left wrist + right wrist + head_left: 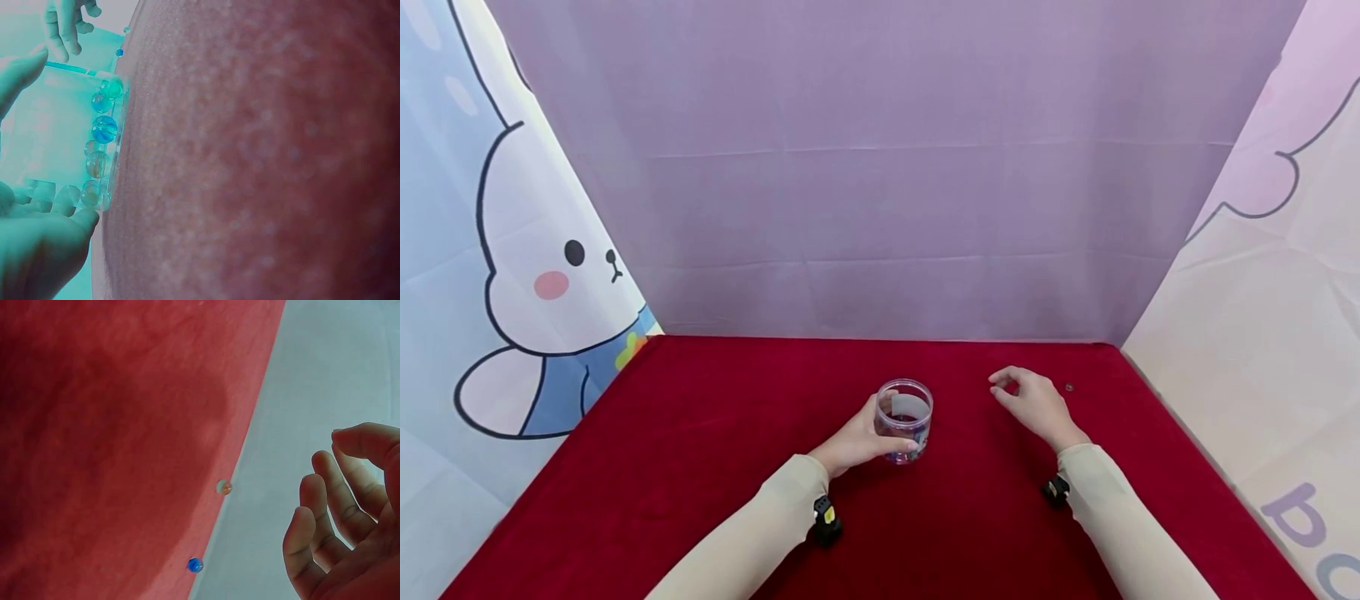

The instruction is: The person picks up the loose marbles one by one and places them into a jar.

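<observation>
My left hand (853,442) grips a clear plastic jar (904,423), thumb across the near side and fingers round the far side. The jar is lidless, and its rim faces up. Several glass marbles (104,129) lie at its bottom in the left wrist view, among them blue, green and orange-tinted ones. To the right of the jar my right hand (1033,404) hovers above the cloth, fingers loosely bent, with nothing seen between them. Near it in the right wrist view are a blue marble (195,565) and an orange-and-white marble (224,487) on the red cloth.
A red cloth (737,400) covers the table. Behind it hangs a plain purple curtain (880,183). Printed sheets stand at both sides, the left one with a cartoon rabbit (550,250). A small black wrist camera (826,521) sits under the left sleeve.
</observation>
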Available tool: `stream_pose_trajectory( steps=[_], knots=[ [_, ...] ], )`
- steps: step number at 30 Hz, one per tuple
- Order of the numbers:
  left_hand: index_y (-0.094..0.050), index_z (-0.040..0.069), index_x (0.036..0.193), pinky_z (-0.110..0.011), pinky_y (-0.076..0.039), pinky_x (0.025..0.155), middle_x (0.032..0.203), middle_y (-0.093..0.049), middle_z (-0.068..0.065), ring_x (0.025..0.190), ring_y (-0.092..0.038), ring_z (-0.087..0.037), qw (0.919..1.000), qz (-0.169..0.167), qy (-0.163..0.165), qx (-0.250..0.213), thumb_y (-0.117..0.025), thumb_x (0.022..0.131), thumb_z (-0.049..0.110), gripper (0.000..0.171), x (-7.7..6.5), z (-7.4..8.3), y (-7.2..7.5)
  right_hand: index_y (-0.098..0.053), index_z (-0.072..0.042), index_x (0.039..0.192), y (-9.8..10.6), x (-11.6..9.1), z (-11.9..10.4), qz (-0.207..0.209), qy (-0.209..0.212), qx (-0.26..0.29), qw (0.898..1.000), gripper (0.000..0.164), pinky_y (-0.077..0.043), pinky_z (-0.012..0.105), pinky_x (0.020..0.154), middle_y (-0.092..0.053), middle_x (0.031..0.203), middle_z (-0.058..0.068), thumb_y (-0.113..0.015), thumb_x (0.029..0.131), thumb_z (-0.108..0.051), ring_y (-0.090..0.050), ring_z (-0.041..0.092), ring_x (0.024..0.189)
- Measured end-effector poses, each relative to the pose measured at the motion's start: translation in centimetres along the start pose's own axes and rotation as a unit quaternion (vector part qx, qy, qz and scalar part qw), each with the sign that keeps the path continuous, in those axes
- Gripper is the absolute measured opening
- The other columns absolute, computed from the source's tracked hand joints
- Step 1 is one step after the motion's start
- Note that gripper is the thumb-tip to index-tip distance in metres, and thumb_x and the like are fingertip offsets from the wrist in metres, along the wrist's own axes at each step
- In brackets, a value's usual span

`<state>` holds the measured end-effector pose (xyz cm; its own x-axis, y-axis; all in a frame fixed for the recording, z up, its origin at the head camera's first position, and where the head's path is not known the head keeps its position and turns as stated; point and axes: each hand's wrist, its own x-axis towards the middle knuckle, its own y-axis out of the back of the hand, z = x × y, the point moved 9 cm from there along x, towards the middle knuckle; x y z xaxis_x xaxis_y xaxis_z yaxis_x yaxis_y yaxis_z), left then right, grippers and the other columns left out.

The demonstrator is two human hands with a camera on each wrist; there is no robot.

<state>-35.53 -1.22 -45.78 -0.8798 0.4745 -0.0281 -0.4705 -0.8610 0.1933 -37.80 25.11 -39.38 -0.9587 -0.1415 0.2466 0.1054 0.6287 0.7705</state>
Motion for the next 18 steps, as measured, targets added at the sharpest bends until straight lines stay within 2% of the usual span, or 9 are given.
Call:
stream_pose_trajectory(
  steps=[9, 14, 18],
  knots=[
    [-0.023, 0.016, 0.156, -0.051, -0.038, 0.109, 0.148, -0.040, -0.005, 0.132, -0.044, -0.026, 1.0000, 0.004, 0.004, 0.006, -0.084, 0.084, 0.033, 0.096, 0.1, -0.4, 0.2, -0.069, -0.006, 0.119, -0.3, 0.6, 1.1, -0.011, -0.014, -0.007, 1.000, 0.026, -0.045, 0.035, 0.063, -0.068, 0.109, 0.010, -0.068, 0.096, -0.018, -0.052, 0.019, 0.069],
    [-0.022, 0.015, 0.156, -0.052, -0.038, 0.109, 0.149, -0.040, -0.005, 0.132, -0.044, -0.026, 1.0000, 0.003, 0.002, 0.005, -0.084, 0.084, 0.033, 0.096, 0.2, -0.4, 0.2, -0.066, -0.005, 0.122, -0.3, 1.2, 1.8, -0.009, -0.025, -0.023, 0.999, 0.029, -0.051, 0.041, 0.072, -0.067, 0.114, 0.013, -0.068, 0.096, -0.017, -0.063, 0.025, 0.087],
    [-0.023, 0.014, 0.156, -0.050, -0.038, 0.109, 0.149, -0.040, -0.005, 0.131, -0.045, -0.026, 1.0000, 0.001, -0.005, 0.000, -0.084, 0.084, 0.031, 0.096, 0.1, -0.2, 0.1, -0.065, -0.006, 0.124, -0.5, 1.7, 2.6, -0.014, -0.041, -0.035, 0.998, 0.030, -0.052, 0.048, 0.082, -0.066, 0.116, 0.013, -0.067, 0.097, -0.018, -0.063, 0.031, 0.103]
  ],
)
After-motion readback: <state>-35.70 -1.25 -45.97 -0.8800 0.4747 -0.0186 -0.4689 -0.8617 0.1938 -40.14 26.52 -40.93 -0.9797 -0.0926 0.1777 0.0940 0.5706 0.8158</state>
